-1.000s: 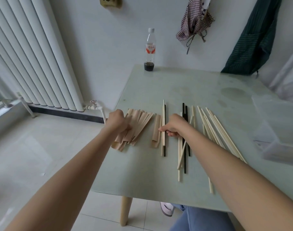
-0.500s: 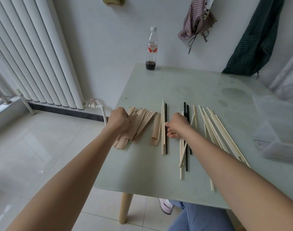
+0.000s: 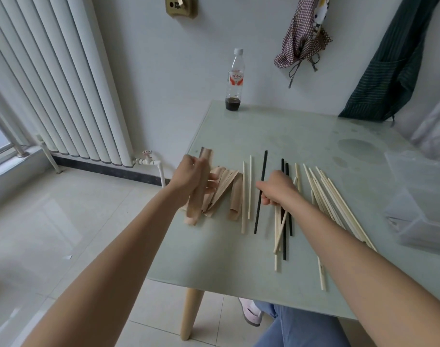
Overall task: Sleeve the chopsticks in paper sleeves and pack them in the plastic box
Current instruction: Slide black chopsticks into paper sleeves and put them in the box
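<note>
Fingers of my left hand [image 3: 192,179] curl round one paper sleeve [image 3: 200,189], holding it lifted and blurred above the sleeve pile [image 3: 222,186], its far end sticking up past my knuckles and its near end hanging toward the table's left edge. My right hand [image 3: 276,189] pinches a black chopstick [image 3: 261,191] near its middle, so the stick runs from far to near, slightly tilted; I cannot tell whether its near tip touches the table [image 3: 289,136]. Between my two hands lie the rest of the brown sleeves, fanned and overlapping, with one more sleeve [image 3: 236,199] just right of them. Beside that sleeve rest two pale chopsticks [image 3: 246,194], side by side. Under and right of my right wrist are two more black chopsticks [image 3: 287,221] mixed with pale ones, crossing each other. Further right a loose bundle of pale chopsticks [image 3: 331,196] fans out toward the near right. At the right edge sits the plastic box [image 3: 424,196], clear, well apart from both hands. On the far left corner of the table stands a bottle [image 3: 235,81] with a little dark liquid. A radiator [image 3: 59,78] lines the left wall, and cloths [image 3: 301,36] hang on the far wall.
</note>
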`<state>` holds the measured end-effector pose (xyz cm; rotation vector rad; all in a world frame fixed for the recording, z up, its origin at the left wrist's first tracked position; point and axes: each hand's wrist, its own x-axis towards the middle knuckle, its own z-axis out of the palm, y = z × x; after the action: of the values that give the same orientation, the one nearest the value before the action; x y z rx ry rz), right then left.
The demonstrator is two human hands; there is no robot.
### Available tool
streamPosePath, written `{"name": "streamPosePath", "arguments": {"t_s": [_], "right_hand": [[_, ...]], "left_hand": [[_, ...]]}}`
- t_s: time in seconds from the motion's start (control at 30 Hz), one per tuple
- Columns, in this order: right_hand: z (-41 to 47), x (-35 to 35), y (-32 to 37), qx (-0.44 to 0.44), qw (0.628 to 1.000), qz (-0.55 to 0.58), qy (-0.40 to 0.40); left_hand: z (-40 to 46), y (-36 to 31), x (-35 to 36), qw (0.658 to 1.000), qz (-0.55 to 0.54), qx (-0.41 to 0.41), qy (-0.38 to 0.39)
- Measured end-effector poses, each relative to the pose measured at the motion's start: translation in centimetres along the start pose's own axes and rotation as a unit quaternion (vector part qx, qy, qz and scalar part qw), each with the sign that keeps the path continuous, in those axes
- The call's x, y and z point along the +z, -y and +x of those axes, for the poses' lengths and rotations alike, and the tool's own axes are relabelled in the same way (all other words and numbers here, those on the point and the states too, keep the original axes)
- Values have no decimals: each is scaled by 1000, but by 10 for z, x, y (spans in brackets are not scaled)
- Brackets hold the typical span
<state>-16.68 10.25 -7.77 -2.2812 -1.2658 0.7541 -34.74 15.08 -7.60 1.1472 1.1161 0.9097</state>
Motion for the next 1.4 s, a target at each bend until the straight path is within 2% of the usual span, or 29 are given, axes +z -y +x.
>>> {"name": "streamPosePath", "arguments": {"t_s": [0.07,0.17,0.23,0.33,0.47,0.6,0.8,0.93,1.07,1.13,1.2,1.23,1.3,1.4], "right_hand": [[-5,-7,-2,-24,996,84,-23],[-13,-17,-4,-41,967,249,-38],[-21,-25,-5,-65,933,350,-57],[-32,-37,-10,-99,881,454,-90],[-40,-49,-24,-98,865,477,-122],[-43,-57,-37,-86,857,486,-150],[-48,-63,-46,-88,849,500,-145],[-53,-63,-44,-93,849,506,-118],[-55,-64,-44,-85,834,529,-131],[-56,-65,-42,-84,828,536,-143],[-57,-65,-41,-87,823,540,-152],[-58,-66,-41,-88,821,542,-156],[-58,-68,-43,-86,821,541,-161],[-58,-68,-46,-73,821,544,-154]], "left_hand": [[0,-3,11,998,-55,-5,-3],[0,-3,30,981,-186,-44,23],[-2,-5,45,952,-300,-59,29],[-1,-8,60,902,-425,-72,-4],[-11,-14,74,864,-492,-106,19],[-21,-21,86,816,-568,-105,28],[-15,-17,92,793,-604,-68,44],[-23,-23,103,806,-590,-18,37],[-27,-24,112,833,-551,-8,50],[-28,-20,114,878,-471,-3,85],[-31,-15,114,936,-330,-6,119],[-32,-13,114,953,-278,-17,123],[-34,-11,114,962,-244,-42,112],[-34,-11,114,950,-294,-36,96]]}}
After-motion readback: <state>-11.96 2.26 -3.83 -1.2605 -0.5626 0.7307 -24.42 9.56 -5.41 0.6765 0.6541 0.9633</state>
